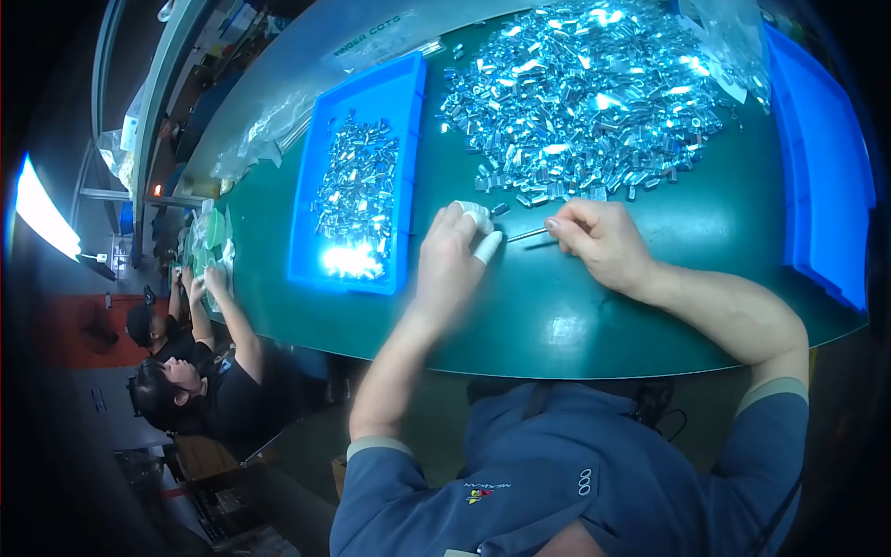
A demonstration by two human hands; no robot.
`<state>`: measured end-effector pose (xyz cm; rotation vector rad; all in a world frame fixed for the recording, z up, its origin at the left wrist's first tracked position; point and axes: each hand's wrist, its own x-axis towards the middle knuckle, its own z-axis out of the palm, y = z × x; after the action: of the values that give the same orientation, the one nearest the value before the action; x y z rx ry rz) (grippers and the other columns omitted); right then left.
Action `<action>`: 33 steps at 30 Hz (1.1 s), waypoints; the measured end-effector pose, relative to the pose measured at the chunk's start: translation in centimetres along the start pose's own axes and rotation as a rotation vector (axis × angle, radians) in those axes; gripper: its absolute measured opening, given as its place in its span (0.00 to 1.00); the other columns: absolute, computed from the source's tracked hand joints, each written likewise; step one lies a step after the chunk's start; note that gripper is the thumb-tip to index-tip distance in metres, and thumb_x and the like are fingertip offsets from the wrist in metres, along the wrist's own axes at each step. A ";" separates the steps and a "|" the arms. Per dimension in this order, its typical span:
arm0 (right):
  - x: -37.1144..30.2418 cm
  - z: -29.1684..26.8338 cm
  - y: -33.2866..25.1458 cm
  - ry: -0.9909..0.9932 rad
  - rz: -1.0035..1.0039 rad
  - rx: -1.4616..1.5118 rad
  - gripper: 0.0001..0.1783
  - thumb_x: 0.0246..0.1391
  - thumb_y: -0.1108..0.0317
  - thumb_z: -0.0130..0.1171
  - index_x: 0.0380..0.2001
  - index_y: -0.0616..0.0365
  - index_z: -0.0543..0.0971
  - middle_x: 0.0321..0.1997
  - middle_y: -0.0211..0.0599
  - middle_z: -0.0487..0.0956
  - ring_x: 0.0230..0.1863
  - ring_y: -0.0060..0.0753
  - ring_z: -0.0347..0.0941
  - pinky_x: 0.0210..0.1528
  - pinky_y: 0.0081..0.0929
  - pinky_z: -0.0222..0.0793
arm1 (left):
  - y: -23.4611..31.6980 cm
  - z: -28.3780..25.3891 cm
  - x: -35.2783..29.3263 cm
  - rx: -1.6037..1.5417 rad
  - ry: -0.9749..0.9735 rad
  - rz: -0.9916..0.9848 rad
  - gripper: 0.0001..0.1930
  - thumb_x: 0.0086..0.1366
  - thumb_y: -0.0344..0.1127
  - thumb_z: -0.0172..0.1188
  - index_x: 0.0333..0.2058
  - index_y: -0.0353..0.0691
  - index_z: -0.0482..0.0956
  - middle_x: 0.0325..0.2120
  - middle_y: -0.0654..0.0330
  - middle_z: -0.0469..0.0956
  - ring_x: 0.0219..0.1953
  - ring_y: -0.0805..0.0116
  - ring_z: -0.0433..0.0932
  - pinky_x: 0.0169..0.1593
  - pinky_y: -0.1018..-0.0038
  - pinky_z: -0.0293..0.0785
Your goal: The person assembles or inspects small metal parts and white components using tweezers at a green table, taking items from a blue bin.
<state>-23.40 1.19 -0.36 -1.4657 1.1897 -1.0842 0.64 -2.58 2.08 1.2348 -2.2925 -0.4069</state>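
Observation:
My right hand pinches a thin metal rod-like tool between thumb and fingers. The tool points left, its tip close to the thumb of my left hand. White finger cots cover the thumb and some fingertips of that left hand. Its fingers are curled, and whatever lies inside them is hidden. A small shiny metal piece sits right beside its covered fingertips; whether they touch it I cannot tell. Beyond both hands spreads a large heap of small metal pieces.
A blue tray with many similar metal pieces stands on the left of the green table. Another blue tray is at the right edge. Clear plastic bags lie behind the heap. Two people work farther left.

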 end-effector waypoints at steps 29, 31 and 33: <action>0.2 -0.1 0.3 0.070 0.027 0.060 0.09 0.67 0.66 0.60 0.37 0.62 0.81 0.27 0.27 0.79 0.28 0.16 0.72 0.31 0.21 0.68 | -0.2 1.2 0.3 -0.039 0.064 0.080 0.11 0.58 0.24 0.71 0.39 0.36 0.83 0.36 0.56 0.80 0.39 0.58 0.80 0.41 0.68 0.76; 0.3 -0.1 0.4 0.071 0.026 0.055 0.09 0.67 0.67 0.60 0.37 0.62 0.81 0.27 0.27 0.79 0.28 0.16 0.71 0.31 0.21 0.68 | 0.0 1.2 -0.1 -0.126 0.054 0.045 0.10 0.58 0.24 0.71 0.39 0.36 0.83 0.37 0.56 0.80 0.39 0.60 0.80 0.40 0.70 0.76; 0.3 0.0 0.4 0.066 0.023 0.051 0.09 0.67 0.67 0.60 0.37 0.63 0.81 0.27 0.27 0.79 0.28 0.15 0.71 0.31 0.21 0.68 | 0.8 0.9 -0.3 -0.220 0.053 0.005 0.10 0.57 0.24 0.70 0.38 0.37 0.83 0.37 0.54 0.80 0.41 0.54 0.79 0.45 0.62 0.76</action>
<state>-23.42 0.90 -0.70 -1.3835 1.2135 -1.1473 -0.32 -1.89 1.62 1.1167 -2.1405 -0.5998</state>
